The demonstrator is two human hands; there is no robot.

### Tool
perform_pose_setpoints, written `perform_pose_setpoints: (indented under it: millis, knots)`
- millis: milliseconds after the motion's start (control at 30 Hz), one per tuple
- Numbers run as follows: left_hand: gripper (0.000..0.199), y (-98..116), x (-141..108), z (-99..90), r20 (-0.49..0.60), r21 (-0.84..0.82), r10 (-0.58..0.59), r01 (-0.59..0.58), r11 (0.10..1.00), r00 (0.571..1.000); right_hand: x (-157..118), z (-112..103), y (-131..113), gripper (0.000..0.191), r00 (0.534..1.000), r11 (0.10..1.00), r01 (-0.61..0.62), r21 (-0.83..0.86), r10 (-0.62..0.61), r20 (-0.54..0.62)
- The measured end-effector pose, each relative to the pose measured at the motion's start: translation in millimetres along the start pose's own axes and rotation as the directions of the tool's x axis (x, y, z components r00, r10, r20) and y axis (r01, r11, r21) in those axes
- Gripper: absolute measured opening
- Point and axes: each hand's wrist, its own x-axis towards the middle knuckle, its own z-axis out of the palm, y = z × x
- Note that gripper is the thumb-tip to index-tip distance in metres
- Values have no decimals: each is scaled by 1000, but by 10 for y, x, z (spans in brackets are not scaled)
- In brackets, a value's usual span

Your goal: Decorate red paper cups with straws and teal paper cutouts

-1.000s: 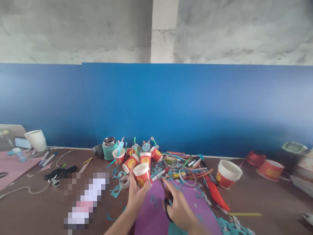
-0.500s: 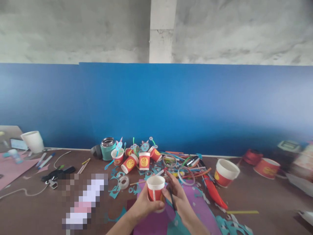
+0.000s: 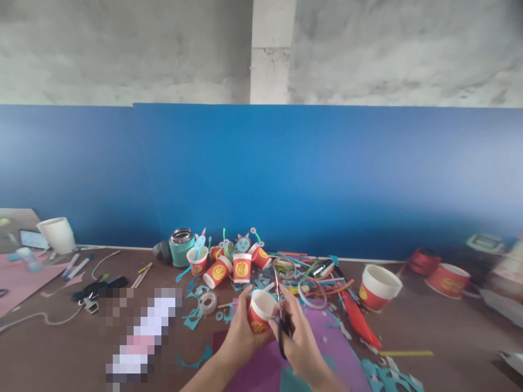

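"Paper cup [image 3: 261,311] first: where is it?"

"Held above the desk [image 3: 437,332], well short of its far edge. Working down from the biggest, the blue partition [image 3: 286,174] rises behind that edge, and the purple sheet [image 3: 343,359] lies on the desk under both hands."

"And the wide cup [image 3: 379,288]?"

"Standing right of the sheet, nearer the far edge. It hasn't budged, and neither have the small cups [image 3: 242,268] clustered along that edge, some upright, some tipped over."

"What are the hands doing?"

"The left hand [image 3: 241,331] is wrapped around the Paper cup from its left side. The right hand [image 3: 301,329] grips the scissors [image 3: 280,305] by their black handles, close beside the cup's rim (whether they touch it, I can't tell)."

"So what changed?"

"Half a second ago the scissors sat lower, mostly hidden by the fingers; now the blades point up toward the far edge. The Paper cup was more upright then, a pale strip facing us. Its mouth now tips toward the wearer, and the yellow emblem shows low on its side."

"Anything smaller?"

"Just the tape roll [image 3: 213,305], lying left of the left hand, exactly where it was."
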Motion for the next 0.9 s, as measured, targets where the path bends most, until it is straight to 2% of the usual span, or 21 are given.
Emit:
perform_pose_setpoints:
  millis: [100, 167, 267, 367, 500, 667, 767, 900]
  knots:
    - [76, 55, 2, 1, -123, 207, 79, -52, 977, 989, -16, 5, 37, 59, 999, 998, 31, -63, -32, -8]
    - [66, 71, 27, -28, -160, 195, 81, -49, 980, 984, -14, -20, 63, 57, 997, 994, 53, -99, -58, -48]
    - [53, 43, 90, -105, -192, -17, -17, 14, 1000, 981, -2, -74, 72, 60, 997, 991, 47, -123, -54, -61]
    - [58, 6, 140, -190, -211, -263, -128, 69, 962, 969, 9, -101, 41, 64, 999, 993, 22, -116, -19, 33]
    - [61, 56, 138, -250, -189, -375, -96, 18, 927, 977, 7, -84, -15, 64, 990, 990, 23, -137, -3, 145]
    - [56, 108, 142, -251, -213, -224, -16, -33, 974, 977, -10, -93, -90, 63, 979, 969, 87, -232, -41, 198]
    - [42, 119, 158, -279, -257, -107, 42, -72, 992, 965, -8, -122, -133, 65, 970, 944, 141, -298, -71, 232]
    - [29, 176, 162, -368, -189, -24, 68, -73, 997, 980, 2, -146, -125, 65, 958, 911, 186, -367, -85, 275]
